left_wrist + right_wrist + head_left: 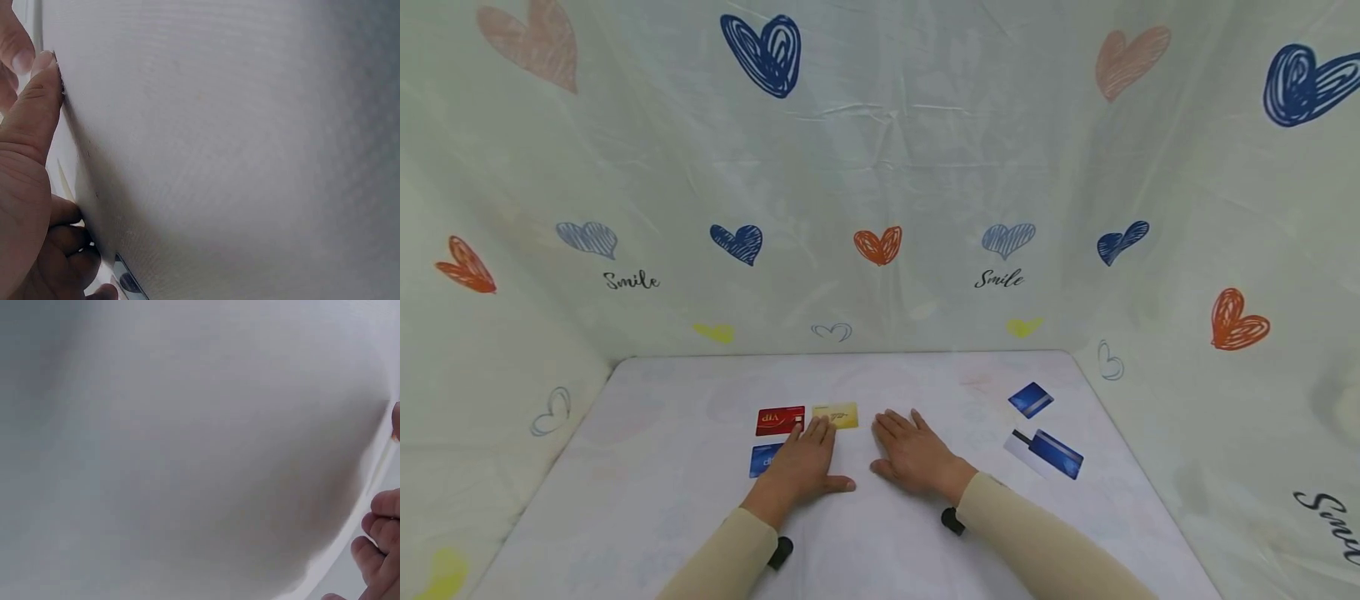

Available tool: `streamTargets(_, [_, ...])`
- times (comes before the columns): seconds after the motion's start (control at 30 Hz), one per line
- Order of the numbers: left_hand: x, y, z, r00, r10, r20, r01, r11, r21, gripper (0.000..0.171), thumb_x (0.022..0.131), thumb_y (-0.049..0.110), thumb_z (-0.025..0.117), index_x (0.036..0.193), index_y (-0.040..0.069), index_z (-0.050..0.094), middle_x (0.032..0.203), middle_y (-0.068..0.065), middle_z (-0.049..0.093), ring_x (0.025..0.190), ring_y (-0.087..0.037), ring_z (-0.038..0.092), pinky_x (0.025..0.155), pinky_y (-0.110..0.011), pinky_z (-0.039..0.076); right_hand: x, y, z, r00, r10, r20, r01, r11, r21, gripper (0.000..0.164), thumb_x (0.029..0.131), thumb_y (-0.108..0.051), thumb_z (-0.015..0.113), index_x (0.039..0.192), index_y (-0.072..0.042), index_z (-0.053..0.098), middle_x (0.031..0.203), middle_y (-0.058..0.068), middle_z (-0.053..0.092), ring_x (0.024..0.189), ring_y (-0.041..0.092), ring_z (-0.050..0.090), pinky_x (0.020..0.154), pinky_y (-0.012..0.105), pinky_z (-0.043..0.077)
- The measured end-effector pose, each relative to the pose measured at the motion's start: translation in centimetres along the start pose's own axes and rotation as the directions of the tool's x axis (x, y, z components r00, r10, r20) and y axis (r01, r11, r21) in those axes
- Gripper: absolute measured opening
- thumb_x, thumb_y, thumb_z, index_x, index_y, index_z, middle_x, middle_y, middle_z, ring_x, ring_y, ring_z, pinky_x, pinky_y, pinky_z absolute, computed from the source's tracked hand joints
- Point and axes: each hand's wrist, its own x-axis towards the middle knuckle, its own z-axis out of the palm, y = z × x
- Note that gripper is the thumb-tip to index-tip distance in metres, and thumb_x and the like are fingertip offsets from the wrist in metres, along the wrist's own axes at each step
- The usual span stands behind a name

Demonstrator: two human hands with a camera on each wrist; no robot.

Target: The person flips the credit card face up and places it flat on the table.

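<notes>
Fingers [827, 437] extended, ungripping, on bare left hand [805, 462] and right hand [912, 454], avoid sideways left fingertip drag, liable to skew rectangular yellow plastic card [844, 415].

1. The red card [780, 421] reads "VIP" in light letters.
2. The white cloth backdrop [880, 183] carries "Smile" in black script twice at the back, left and right; a third black script word, cut off at the right edge, shows "Smi".
3. Lettering on the yellow card [844, 415] and the partly covered blue card [763, 460] is illegible.
</notes>
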Motion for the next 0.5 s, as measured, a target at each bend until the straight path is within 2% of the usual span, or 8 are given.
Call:
streamTargets(0.17, [-0.1,0.1,-0.1,1.000,-0.006,0.010,0.006,1.000,-0.006,0.108,0.084,0.066,0.079,0.160,0.000,0.041,0.169,-0.019,0.037,0.160,-0.037,0.029,0.128,-0.059,0.025,-2.8,1.9,0.2,0.997,0.059,-0.040,-0.057,0.997,0.047,0.075,0.107,-0.056,0.052,0.161,-0.005,0.041,0.169,0.010,0.039,0.159,0.029,0.033,0.128,0.058,0.024])
streamTargets(0.33, [-0.1,0.0,-0.1,1.000,-0.009,0.016,0.009,1.000,-0.017,0.108,0.084,0.066,0.078,0.160,0.000,0.040,0.170,-0.018,0.035,0.160,-0.037,0.028,0.128,-0.059,0.024,-6.6,4.5,0.6,0.992,0.107,-0.074,-0.102,0.992,0.068,0.074,0.107,-0.051,0.055,0.159,0.000,0.042,0.167,0.015,0.041,0.158,0.035,0.034,0.127,0.063,0.024])
streamTargets(0.5, [0.0,-0.2,0.1,1.000,-0.009,0.019,0.009,0.999,-0.033,0.108,0.085,0.067,0.077,0.161,0.000,0.039,0.170,-0.019,0.034,0.161,-0.037,0.026,0.128,-0.059,0.024,-10.6,7.2,1.1,0.972,0.198,-0.124,-0.190,0.979,0.071,0.075,0.105,-0.048,0.061,0.157,0.004,0.044,0.164,0.022,0.043,0.155,0.040,0.036,0.125,0.067,0.024])
